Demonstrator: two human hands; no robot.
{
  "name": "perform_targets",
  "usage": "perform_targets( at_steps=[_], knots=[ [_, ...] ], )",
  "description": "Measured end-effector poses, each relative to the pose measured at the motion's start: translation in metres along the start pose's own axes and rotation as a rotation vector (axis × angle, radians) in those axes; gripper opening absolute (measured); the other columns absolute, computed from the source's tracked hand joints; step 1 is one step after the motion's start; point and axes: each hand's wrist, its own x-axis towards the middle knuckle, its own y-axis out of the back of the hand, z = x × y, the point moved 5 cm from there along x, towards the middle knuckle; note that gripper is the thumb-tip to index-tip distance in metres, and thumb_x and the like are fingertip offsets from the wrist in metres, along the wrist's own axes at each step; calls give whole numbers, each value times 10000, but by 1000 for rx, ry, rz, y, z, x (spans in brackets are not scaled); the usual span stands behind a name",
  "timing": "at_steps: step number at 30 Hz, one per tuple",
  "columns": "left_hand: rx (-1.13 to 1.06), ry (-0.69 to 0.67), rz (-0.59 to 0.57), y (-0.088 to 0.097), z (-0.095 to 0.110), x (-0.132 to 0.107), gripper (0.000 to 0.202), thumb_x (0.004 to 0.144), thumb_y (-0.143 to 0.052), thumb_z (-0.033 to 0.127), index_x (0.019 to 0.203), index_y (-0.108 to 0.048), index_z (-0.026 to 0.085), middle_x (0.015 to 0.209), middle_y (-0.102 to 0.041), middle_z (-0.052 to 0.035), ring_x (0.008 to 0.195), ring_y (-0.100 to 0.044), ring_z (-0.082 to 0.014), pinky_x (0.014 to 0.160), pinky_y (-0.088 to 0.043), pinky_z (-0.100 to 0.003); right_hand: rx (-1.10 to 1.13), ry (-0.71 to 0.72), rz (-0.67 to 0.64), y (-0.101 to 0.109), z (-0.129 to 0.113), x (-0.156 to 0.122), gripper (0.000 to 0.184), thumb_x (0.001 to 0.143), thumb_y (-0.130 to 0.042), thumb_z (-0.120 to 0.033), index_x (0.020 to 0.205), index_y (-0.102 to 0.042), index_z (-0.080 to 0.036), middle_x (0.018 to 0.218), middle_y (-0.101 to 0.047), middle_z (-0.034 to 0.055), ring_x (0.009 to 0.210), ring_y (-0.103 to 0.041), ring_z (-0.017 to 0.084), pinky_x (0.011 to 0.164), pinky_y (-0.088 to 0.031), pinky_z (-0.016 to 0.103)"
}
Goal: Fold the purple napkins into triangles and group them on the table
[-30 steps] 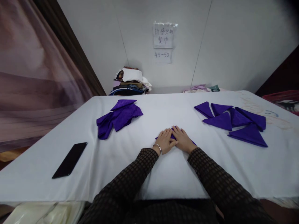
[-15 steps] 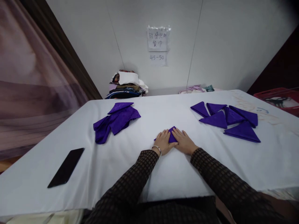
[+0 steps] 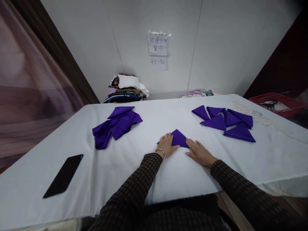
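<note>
A purple cloth napkin [image 3: 178, 139], folded into a triangle, lies flat on the white-covered table in front of me, its peak pointing away. My left hand [image 3: 166, 146] rests flat over the left part of it, fingers stretched out, and hides that side; a silvery bracelet circles the wrist. At the napkin's right corner, my right hand [image 3: 199, 152] lies with its fingers extended, the fingertips touching the edge. Neither hand grips anything.
Several folded purple triangles [image 3: 215, 122] lie at the right. Crumpled purple cloths [image 3: 120, 124] sit at the left, with a black flat phone-like slab [image 3: 64, 175] nearer me. Piled fabrics [image 3: 127, 88] stand behind the table [image 3: 115, 179]; a red basket [image 3: 284, 109] is at far right.
My right hand has slid right across the napkin to its right corner, uncovering the middle. The left hand stays on the left part. The whole view has shifted slightly.
</note>
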Motion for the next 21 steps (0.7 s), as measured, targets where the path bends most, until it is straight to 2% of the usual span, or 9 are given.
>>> perform_targets(
  at_steps=[12, 21],
  knots=[
    [10, -7, 12, -2, -1, 3, 715, 863, -359, 585, 1392, -328, 105, 1500, -256, -159, 1392, -198, -277, 1120, -189, -453, 36, -67, -41, 6, 5, -38, 605, 926, -299, -529, 1449, -274, -227, 1510, -244, 83, 1391, -190, 253, 1102, -184, 527],
    [-5, -41, 35, 2, 4, 3, 707, 897, -354, 533, 1374, -324, 12, 1486, -253, -211, 1380, -203, -334, 1109, -193, -499, 43, -145, -97, 13, 5, -66, 638, 934, -251, -524, 1453, -273, -154, 1517, -205, 76, 1403, -146, 244, 1129, -143, 470]
  ],
)
